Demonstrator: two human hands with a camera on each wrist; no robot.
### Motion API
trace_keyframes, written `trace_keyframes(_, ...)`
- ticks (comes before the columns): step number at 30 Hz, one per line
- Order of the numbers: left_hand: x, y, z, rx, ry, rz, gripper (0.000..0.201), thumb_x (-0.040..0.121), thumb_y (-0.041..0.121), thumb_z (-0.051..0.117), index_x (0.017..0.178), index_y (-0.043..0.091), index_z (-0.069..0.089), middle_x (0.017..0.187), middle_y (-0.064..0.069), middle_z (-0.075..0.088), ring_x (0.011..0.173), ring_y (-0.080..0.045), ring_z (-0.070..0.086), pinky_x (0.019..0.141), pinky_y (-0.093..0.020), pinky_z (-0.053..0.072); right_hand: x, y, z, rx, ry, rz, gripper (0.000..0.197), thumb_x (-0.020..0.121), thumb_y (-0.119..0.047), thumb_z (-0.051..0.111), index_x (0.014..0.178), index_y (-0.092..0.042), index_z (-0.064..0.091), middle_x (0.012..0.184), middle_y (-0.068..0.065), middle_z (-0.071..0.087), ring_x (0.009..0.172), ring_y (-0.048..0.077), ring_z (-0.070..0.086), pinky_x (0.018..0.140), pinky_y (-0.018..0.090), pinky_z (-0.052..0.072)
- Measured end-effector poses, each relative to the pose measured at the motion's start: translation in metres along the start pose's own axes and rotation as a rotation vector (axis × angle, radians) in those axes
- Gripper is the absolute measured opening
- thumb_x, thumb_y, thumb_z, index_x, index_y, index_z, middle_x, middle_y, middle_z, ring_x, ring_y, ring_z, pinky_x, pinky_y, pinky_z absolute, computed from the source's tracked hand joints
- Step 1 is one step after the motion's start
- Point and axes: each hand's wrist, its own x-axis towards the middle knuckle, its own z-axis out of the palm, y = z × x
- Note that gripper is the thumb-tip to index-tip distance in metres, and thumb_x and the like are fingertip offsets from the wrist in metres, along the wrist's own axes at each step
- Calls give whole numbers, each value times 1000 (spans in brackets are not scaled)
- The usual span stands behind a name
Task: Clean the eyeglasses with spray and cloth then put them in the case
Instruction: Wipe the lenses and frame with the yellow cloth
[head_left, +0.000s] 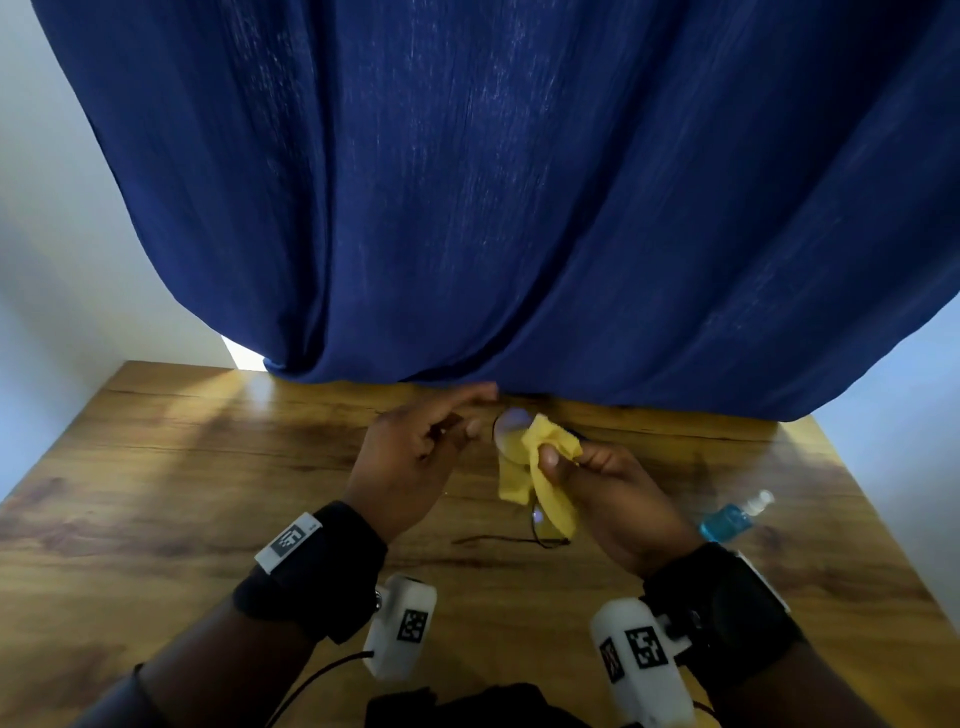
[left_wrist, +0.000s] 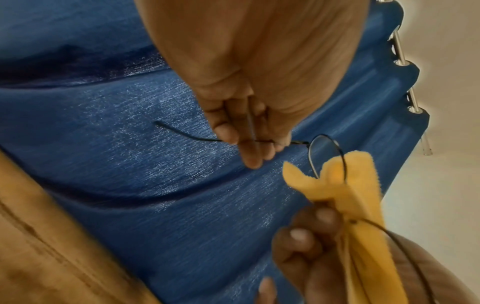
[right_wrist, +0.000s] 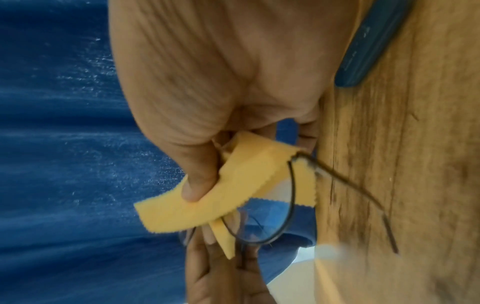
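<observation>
Thin dark-wire eyeglasses (head_left: 506, 434) are held above the wooden table (head_left: 208, 493), turned so one lens is far and the other near. My left hand (head_left: 467, 418) pinches one temple arm close to the hinge; the left wrist view shows the fingers (left_wrist: 249, 144) curled round the wire beside the lens (left_wrist: 324, 152). My right hand (head_left: 558, 457) pinches a yellow cloth (head_left: 545, 493) folded over a lens rim. In the right wrist view the thumb (right_wrist: 197, 185) presses the cloth (right_wrist: 233, 185) against the lens (right_wrist: 262, 222).
A small spray bottle (head_left: 732, 514) of blue liquid lies on the table right of my right wrist. A blue oblong thing (right_wrist: 369, 41), perhaps the case, lies by that wrist. A dark blue curtain (head_left: 467, 208) hangs along the table's far edge.
</observation>
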Motion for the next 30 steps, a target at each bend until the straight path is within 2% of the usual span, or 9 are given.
trace_keyframes(2,-3,0,2,-2,57,-117,46,100,31,62,144,31,50,136,23,59,111,1,65,84,-16,56,4,1,0,114,62,6,31,91,-31,64,102,-5,78,90,16,76,80,23,73,73,35,58)
trace_keyframes(4,-10,0,5,-19,67,-177,48,99,24,64,142,32,46,137,21,52,114,-1,61,86,-26,59,5,-1,0,198,101,15,29,90,-26,65,104,-3,75,97,19,76,88,27,74,77,39,59)
trace_keyframes(7,-18,2,9,103,-212,-138,51,95,12,64,137,35,49,139,24,51,126,8,50,107,-31,49,8,-2,2,293,153,16,24,85,-19,67,105,-7,76,105,16,77,94,25,75,80,38,60)
trace_keyframes(11,-26,6,19,184,-497,9,52,94,28,70,141,37,50,142,29,48,127,25,35,108,-5,30,14,0,6,349,231,18,41,78,-30,75,109,-2,74,95,14,77,80,19,73,75,34,59)
trace_keyframes(14,-30,7,28,135,-472,117,48,89,37,75,135,27,62,134,24,58,118,29,42,99,5,27,17,4,9,337,289,42,44,79,-38,74,99,1,73,82,16,73,73,23,70,70,37,57)
trace_keyframes(18,-30,3,34,66,-400,103,24,95,42,66,112,25,70,110,15,72,103,11,62,87,-6,45,18,11,11,346,286,74,50,87,-36,67,111,7,68,93,24,71,81,30,69,72,44,55)
trace_keyframes(22,-25,-1,29,0,-271,40,29,98,46,54,87,25,71,87,9,74,83,-5,69,71,-15,51,18,9,8,325,286,77,32,82,-26,71,105,-4,74,107,19,77,95,31,73,84,51,58)
trace_keyframes(25,-21,1,27,-41,-247,52,27,96,41,61,83,21,73,85,6,77,81,-6,71,70,-9,49,20,5,5,314,278,71,49,77,-30,78,116,-2,71,118,19,74,106,31,70,92,50,56)
trace_keyframes(30,-17,11,32,-45,-269,121,20,98,30,61,86,23,76,89,8,76,82,0,71,73,-3,46,22,-2,1,284,260,65,42,84,-32,73,111,0,74,109,24,75,93,31,73,80,45,59)
